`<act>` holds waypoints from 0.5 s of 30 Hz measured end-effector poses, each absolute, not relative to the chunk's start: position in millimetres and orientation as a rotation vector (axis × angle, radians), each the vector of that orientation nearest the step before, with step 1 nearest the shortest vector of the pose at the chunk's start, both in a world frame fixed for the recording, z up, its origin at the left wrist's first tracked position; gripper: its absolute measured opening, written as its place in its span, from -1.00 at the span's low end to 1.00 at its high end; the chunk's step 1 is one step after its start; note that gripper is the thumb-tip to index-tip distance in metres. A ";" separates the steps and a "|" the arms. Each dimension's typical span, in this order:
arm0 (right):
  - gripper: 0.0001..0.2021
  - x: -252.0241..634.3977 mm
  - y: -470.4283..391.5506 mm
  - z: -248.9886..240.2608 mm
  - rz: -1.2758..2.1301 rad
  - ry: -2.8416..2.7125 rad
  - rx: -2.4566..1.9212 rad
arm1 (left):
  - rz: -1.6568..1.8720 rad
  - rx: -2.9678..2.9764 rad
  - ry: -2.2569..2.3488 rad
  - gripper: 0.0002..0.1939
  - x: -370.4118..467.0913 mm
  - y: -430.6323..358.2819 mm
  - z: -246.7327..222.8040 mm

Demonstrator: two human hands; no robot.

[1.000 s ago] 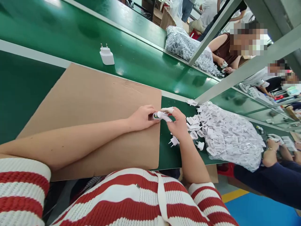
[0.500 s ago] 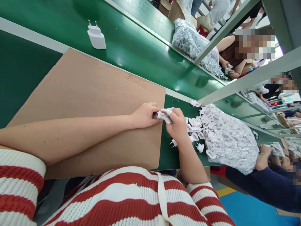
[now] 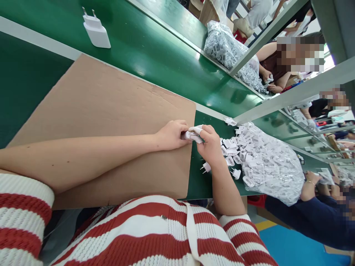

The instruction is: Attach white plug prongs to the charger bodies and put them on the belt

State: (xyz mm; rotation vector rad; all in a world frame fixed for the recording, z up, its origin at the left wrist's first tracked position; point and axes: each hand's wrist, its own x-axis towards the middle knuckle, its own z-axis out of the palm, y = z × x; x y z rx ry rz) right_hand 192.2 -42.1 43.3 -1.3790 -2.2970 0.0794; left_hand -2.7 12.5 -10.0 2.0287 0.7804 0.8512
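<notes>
Over the right edge of a brown cardboard sheet point(image 3: 122, 107), my two hands meet around a small white plastic piece point(image 3: 187, 136). My left hand point(image 3: 173, 135) is closed on its left side. My right hand point(image 3: 210, 145), with white coverings on some fingertips, pinches it from the right. The fingers hide most of the piece. Loose white plug housings point(image 3: 229, 147) lie on the green table just right of my right hand. A single white two-pin plug adapter point(image 3: 97, 31) lies on the green belt at the upper left.
A clear bag of white plug parts point(image 3: 271, 162) stands on the right, by a metal post point(image 3: 294, 90). Another filled bag point(image 3: 224, 44) is across the belt. People work beyond it and at the far right.
The plug adapter on the belt has moved left and slightly up. My hands stay in nearly the same place, with the right fingers shifted slightly around the white piece.
</notes>
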 end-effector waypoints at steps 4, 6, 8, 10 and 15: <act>-0.67 188.8 -42.4 40.0 0.026 -2.279 -1.452 | 0.844 2.018 0.782 -0.72 -3.3 11.5 -8.4; -0.70 187.2 -43.6 38.4 0.010 -2.266 -1.523 | 0.839 2.015 0.784 -0.72 -3.3 10.7 -8.4; -0.75 185.8 -45.1 37.9 0.012 -2.248 -1.566 | 0.843 2.019 0.790 -0.72 -3.1 9.9 -9.6; -0.79 184.0 -46.3 38.7 0.015 -2.233 -1.575 | 0.858 2.009 0.808 -0.71 -2.7 9.2 -11.8; -0.80 176.8 -46.8 43.8 -0.111 -2.210 -1.593 | 0.853 1.939 0.855 -0.66 -1.6 7.5 -18.5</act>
